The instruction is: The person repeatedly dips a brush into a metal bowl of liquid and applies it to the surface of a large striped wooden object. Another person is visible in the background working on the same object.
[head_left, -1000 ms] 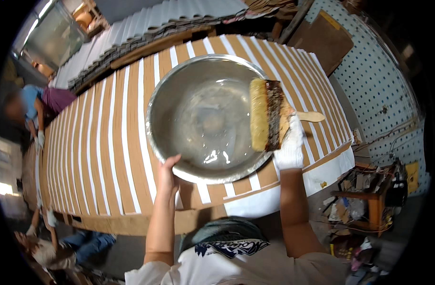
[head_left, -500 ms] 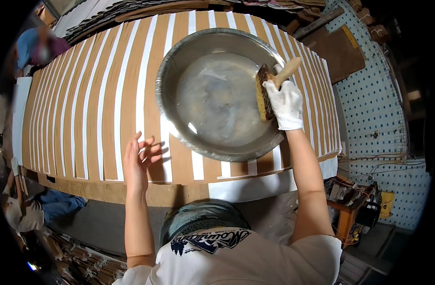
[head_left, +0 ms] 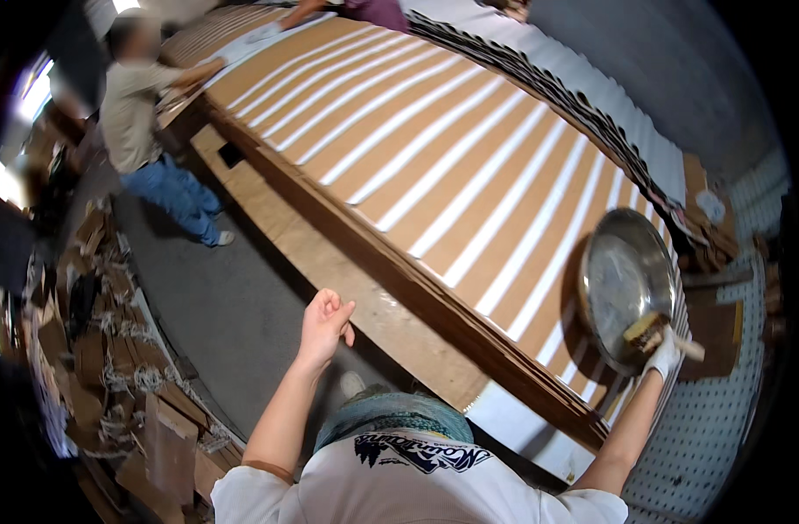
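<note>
A wide-bristled brush (head_left: 648,330) with a pale wooden handle is in my right hand (head_left: 664,353), which wears a white glove. My fingers are wrapped round it at the near right rim of a round metal basin (head_left: 585,278). Cloudy, pale liquid (head_left: 625,275) lies in the basin, and the brush is over its near side. Bare and holding nothing, my left hand (head_left: 325,328) hangs over the near edge of the bench with its fingers loosely bent and partly apart. Under the basin spread overlapping brown sheets (head_left: 434,166) with white strips between them.
A wooden ledge (head_left: 286,231) runs along the near side of the stack. At the far left a person (head_left: 133,105) in blue jeans reaches over the sheets, with another person's arm (head_left: 301,12) opposite. Cardboard scraps (head_left: 103,349) pile up at left. Dark-edged sheets (head_left: 539,96) lie behind.
My view has swung left, so the basin now sits at the far right and the co-workers show more fully. My left hand's fingers have curled more. The brush stays in my right hand.
</note>
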`<action>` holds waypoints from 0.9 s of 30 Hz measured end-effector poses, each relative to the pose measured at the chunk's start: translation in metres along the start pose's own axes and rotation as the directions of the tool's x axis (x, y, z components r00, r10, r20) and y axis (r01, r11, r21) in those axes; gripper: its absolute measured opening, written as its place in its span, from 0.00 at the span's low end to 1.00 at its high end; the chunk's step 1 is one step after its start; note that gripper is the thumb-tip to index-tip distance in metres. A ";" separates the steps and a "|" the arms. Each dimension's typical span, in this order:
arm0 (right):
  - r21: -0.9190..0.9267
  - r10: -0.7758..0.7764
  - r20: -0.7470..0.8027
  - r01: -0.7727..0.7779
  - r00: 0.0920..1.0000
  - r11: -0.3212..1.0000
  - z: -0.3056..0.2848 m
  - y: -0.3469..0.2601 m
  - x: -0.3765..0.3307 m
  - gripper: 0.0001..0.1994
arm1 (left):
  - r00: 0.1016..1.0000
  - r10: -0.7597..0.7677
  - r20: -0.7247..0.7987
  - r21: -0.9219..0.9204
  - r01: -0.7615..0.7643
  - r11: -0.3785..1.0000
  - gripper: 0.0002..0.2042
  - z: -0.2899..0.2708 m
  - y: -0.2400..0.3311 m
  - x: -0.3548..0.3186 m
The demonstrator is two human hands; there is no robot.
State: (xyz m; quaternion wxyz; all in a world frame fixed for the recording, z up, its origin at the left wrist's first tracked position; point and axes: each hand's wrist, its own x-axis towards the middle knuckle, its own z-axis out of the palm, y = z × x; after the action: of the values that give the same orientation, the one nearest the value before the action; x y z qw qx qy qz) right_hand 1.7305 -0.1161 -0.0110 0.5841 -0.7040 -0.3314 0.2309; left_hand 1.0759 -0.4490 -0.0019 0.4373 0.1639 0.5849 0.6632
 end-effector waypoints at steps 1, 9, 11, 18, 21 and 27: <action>0.323 0.064 0.300 -0.164 0.952 0.932 -0.030 0.025 0.056 0.09 | 1.000 0.000 -0.025 -0.023 -0.001 1.000 0.16 -0.026 0.007 -0.005; 0.641 0.160 0.391 -0.393 0.906 0.659 0.109 -0.032 -0.021 0.13 | 0.957 -0.081 -0.278 0.006 0.086 0.996 0.25 -0.215 0.020 -0.089; 0.622 0.089 0.461 -0.393 0.883 0.677 0.162 -0.074 -0.061 0.13 | 0.949 -0.150 -0.278 -0.096 0.127 0.987 0.26 -0.232 0.018 -0.085; 0.457 -0.148 0.747 -0.338 0.649 0.823 0.376 -0.160 -0.231 0.09 | 0.966 0.037 -0.256 -0.089 -0.061 0.994 0.26 -0.267 0.023 -0.023; 0.422 -0.106 0.741 -0.337 0.663 0.842 0.470 -0.168 -0.318 0.05 | 0.954 0.150 -0.258 0.003 -0.155 0.988 0.22 -0.279 0.042 0.015; 0.202 -0.166 0.760 0.014 0.628 0.979 0.570 -0.215 -0.485 0.24 | 0.958 0.154 -0.240 0.243 -0.095 0.965 0.08 -0.329 0.069 0.102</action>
State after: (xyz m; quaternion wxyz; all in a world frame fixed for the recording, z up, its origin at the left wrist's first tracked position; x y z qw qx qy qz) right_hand 0.9551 -0.0709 0.0480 0.4568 -0.4649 -0.5623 0.5090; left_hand 0.7522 -0.5737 -0.0544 0.2931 0.1627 0.6975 0.6333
